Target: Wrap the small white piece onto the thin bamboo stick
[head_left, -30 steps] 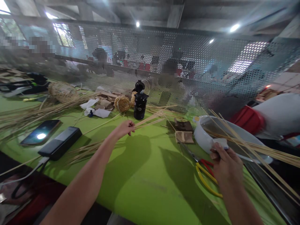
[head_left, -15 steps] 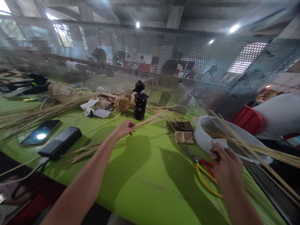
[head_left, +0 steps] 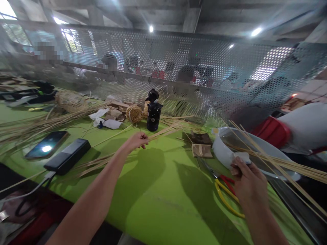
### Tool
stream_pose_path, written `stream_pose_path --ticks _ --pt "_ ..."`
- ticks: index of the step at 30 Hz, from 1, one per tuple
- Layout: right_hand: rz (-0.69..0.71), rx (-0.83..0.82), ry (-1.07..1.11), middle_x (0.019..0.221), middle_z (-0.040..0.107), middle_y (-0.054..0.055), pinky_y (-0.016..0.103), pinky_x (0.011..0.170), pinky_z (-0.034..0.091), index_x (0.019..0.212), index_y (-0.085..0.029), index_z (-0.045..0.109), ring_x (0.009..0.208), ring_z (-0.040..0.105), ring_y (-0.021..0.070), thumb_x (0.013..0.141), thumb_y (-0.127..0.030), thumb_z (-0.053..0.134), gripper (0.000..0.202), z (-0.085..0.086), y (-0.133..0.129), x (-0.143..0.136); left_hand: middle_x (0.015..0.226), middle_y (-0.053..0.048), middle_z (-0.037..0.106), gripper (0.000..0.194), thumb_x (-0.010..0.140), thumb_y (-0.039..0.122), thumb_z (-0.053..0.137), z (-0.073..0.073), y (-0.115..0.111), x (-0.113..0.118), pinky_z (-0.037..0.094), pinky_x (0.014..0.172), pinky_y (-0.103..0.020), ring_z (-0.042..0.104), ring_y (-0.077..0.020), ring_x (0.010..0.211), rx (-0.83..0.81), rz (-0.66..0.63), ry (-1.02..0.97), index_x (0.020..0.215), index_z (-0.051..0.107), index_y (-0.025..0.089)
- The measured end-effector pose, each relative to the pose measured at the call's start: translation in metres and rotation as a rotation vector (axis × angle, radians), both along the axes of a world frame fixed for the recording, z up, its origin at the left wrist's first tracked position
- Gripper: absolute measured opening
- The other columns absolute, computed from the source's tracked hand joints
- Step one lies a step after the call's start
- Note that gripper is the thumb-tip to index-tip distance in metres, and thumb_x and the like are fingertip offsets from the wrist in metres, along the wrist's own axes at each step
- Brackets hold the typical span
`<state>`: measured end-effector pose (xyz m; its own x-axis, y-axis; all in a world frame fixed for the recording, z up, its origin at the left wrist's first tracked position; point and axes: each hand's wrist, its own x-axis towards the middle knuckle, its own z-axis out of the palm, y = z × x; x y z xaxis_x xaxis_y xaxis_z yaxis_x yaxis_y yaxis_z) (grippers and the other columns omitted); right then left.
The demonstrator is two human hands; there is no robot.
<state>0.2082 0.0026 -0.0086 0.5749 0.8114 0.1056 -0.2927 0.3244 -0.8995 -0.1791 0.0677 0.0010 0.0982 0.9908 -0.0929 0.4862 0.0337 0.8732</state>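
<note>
My left hand (head_left: 138,139) is closed around the near ends of several pale bamboo strips (head_left: 167,130), which fan out over the green table toward the back. In my right hand (head_left: 249,177), thumb and fingers pinch a small whitish folded piece (head_left: 241,157), perhaps paper or cloth; the part inside the fingers is hidden. That hand is just in front of a white basin (head_left: 221,149), with long strips (head_left: 286,161) lying across the basin's rim. Beside it on the table lie scissors with red and yellow handles (head_left: 222,192), partly covered by the hand.
A black bottle (head_left: 153,117) with its lid up stands mid-table near small woven baskets (head_left: 134,114). On the left are a phone (head_left: 47,144), a black power bank (head_left: 67,156) with a cable, and more strips (head_left: 53,117). A perforated metal screen (head_left: 163,61) rises behind.
The view has shifted very slightly. Both hands keep their grip and have hardly moved over the table.
</note>
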Motion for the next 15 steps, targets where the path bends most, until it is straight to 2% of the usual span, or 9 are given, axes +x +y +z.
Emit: stream_pose_path --ticks 5,10,12,15 --pt "-0.013 0.023 -0.003 0.067 0.058 -0.003 0.012 0.04 0.034 0.07 -0.017 0.066 0.058 0.046 0.007 0.049 -0.022 0.088 0.031 -0.002 0.001 0.001 0.084 -0.007 0.068 0.026 0.077 0.039 0.059 -0.001 0.0 -0.001 0.034 0.048 -0.021 0.062 -0.0131 0.06 -0.003 -0.006 0.015 0.085 0.058 0.014" --pt "-0.008 0.032 -0.031 0.064 0.056 -0.003 0.014 0.038 0.03 0.071 -0.016 0.065 0.055 0.045 0.0071 0.05 -0.027 0.088 0.033 -0.005 0.003 0.002 0.078 -0.006 0.066 0.032 0.079 0.044 0.057 -0.013 0.01 -0.009 0.039 0.052 -0.023 0.055 -0.0132 0.059 0.093 -0.018 0.018 0.089 0.06 0.014" --pt "-0.012 0.026 -0.045 0.063 0.056 -0.003 0.015 0.039 0.028 0.071 -0.016 0.064 0.053 0.044 0.006 0.051 -0.03 0.088 0.035 -0.006 0.004 0.003 0.074 -0.004 0.065 0.03 0.08 0.042 0.055 -0.02 0.017 -0.014 0.038 0.055 -0.024 0.055 -0.0144 0.061 0.147 0.011 0.121 0.09 0.061 0.015" --pt "-0.004 0.016 -0.109 0.062 0.056 -0.003 0.017 0.041 0.027 0.071 -0.015 0.062 0.049 0.042 0.0051 0.056 -0.037 0.085 0.035 -0.008 0.005 0.003 0.067 -0.002 0.062 0.024 0.08 0.039 0.053 -0.028 0.025 -0.022 0.036 0.057 -0.024 0.053 -0.0152 0.061 0.2 0.069 0.31 0.08 0.063 0.017"
